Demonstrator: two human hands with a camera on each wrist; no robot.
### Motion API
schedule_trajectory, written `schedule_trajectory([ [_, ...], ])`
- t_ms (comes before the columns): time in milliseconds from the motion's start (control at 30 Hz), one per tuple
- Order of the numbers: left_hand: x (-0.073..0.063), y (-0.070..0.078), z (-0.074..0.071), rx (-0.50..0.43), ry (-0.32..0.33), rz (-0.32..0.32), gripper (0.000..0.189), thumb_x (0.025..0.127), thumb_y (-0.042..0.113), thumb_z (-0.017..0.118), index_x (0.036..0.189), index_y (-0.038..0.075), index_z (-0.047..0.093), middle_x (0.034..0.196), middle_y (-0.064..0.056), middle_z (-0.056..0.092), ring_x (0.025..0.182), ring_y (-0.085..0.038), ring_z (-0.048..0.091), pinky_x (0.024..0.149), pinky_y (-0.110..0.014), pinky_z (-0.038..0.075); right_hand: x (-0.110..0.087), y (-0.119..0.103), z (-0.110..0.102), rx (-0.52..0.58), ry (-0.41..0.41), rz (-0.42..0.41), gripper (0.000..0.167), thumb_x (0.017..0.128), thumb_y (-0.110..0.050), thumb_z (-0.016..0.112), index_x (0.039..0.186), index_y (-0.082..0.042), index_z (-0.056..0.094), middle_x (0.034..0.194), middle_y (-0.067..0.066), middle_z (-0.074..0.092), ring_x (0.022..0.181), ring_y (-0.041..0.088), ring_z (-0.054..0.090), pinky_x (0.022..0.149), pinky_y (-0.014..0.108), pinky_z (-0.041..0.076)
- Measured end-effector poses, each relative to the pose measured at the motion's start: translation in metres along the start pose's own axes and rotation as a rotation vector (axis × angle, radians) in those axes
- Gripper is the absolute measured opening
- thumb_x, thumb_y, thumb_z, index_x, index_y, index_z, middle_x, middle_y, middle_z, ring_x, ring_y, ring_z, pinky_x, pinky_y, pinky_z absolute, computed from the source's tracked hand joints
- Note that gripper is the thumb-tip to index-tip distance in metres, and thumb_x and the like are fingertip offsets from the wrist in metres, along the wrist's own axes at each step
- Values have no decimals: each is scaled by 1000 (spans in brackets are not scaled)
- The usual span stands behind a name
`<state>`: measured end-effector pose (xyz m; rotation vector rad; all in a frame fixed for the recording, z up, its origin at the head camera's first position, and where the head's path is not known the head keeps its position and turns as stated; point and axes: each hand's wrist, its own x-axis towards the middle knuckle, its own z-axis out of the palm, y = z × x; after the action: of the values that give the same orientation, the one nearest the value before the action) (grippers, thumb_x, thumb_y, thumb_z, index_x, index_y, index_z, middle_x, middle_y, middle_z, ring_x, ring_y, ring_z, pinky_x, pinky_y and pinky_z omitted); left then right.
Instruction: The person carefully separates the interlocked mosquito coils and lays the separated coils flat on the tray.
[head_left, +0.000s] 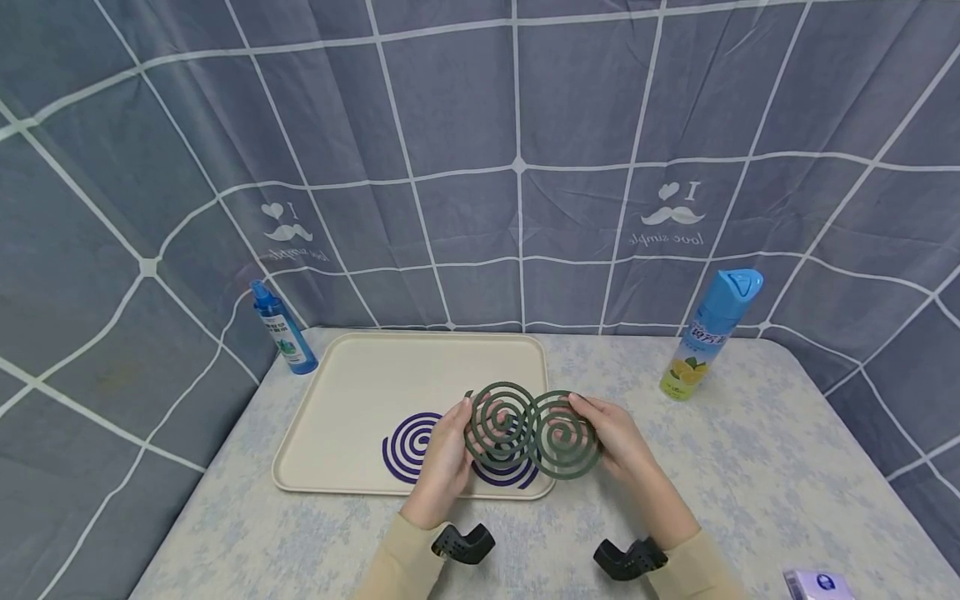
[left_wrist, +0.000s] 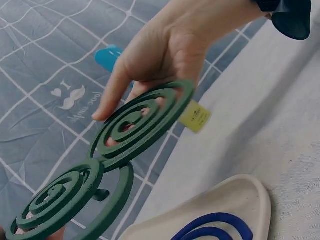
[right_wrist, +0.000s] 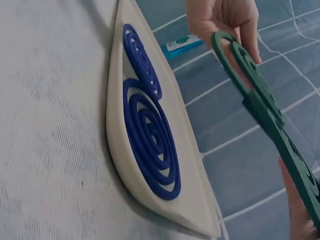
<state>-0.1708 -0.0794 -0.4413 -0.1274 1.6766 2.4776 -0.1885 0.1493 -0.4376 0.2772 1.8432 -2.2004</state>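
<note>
Two green mosquito coils, a left one and a right one, are held up side by side over the tray's front right corner, edges overlapping. My left hand grips the left coil by its outer edge, thumb in front and fingers behind. On the right coil's far side, my right hand pinches the rim the same way. In the left wrist view a further green curve shows under the left coil. Two dark blue coils, one left of my left hand and one partly hidden below the green ones, lie on the tray.
The cream tray covers the table's left half. A blue spray bottle stands at its back left corner. An air freshener can stands at the back right. A purple pack lies at the front right. A grid-patterned curtain hangs behind.
</note>
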Motion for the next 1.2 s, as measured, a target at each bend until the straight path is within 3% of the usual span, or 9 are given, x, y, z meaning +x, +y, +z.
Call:
schedule_trajectory([
  [100, 1, 2, -1, -9, -16, -6, 46, 109, 27, 33, 137, -8, 45, 103, 0, 71, 93, -7, 69, 81, -21, 57, -1, -1, -1, -58, 2, 3, 48, 102, -29, 55, 132, 7, 53, 85, -5, 69, 75, 6, 68, 69, 21, 58],
  [267, 1, 0, 0, -100, -24, -18, 46, 110, 26, 30, 138, -8, 42, 105, -2, 71, 95, -8, 70, 89, -25, 57, 1, 0, 3, -21, 73, -15, 49, 103, -31, 53, 135, 6, 52, 89, -7, 71, 77, 4, 69, 71, 20, 58],
  [333, 0, 0, 0, -128, -23, -25, 46, 110, 25, 29, 139, -8, 40, 108, -3, 70, 98, -9, 70, 93, -28, 56, 1, 1, 4, 4, 103, -26, 50, 103, -32, 51, 138, 5, 50, 101, -3, 70, 83, 3, 69, 74, 19, 58],
  [433, -1, -2, 0, -139, -12, -36, 47, 110, 26, 28, 141, -8, 38, 115, -7, 69, 103, -9, 68, 96, -29, 54, 1, 3, 5, 70, 113, -46, 52, 106, -31, 46, 145, 3, 41, 133, 9, 58, 110, 8, 63, 85, 15, 54],
  [567, -3, -2, -3, -116, -5, -22, 48, 110, 25, 27, 144, -7, 36, 125, -9, 65, 108, -9, 66, 99, -33, 52, 1, 4, 7, 232, 93, -74, 56, 107, -28, 40, 152, 2, 28, 160, 13, 27, 142, 18, 38, 100, 13, 46],
  [800, 1, 2, -10, -141, 38, 3, 45, 110, 24, 25, 144, -5, 35, 117, -2, 68, 102, -8, 68, 94, -30, 55, 8, 5, 13, 504, 105, -57, 53, 108, -25, 35, 154, -1, 24, 158, 9, 29, 138, 12, 43, 104, 14, 43],
  [1067, 17, 18, -28, -116, 135, 19, 47, 110, 24, 25, 147, -4, 34, 142, -17, 51, 115, -7, 63, 98, -22, 51, 25, 6, 18, 631, 100, -44, 57, 109, -20, 27, 158, -8, 0, 167, 4, 3, 152, 13, 14, 119, 20, 26],
  [1133, 24, 25, -38, -63, 170, 27, 46, 110, 25, 26, 145, -3, 37, 134, -13, 56, 106, -2, 63, 92, -15, 52, 30, 6, 18, 628, 111, -33, 57, 109, -18, 27, 158, -8, -1, 167, 4, 1, 152, 14, 13, 120, 22, 24],
  [1200, 33, 31, -50, -11, 212, 29, 42, 110, 27, 27, 137, 0, 44, 113, -3, 61, 84, 4, 60, 75, -8, 51, 35, 6, 17, 631, 119, -24, 58, 109, -18, 27, 158, -8, -2, 167, 4, 1, 152, 14, 14, 120, 23, 24],
])
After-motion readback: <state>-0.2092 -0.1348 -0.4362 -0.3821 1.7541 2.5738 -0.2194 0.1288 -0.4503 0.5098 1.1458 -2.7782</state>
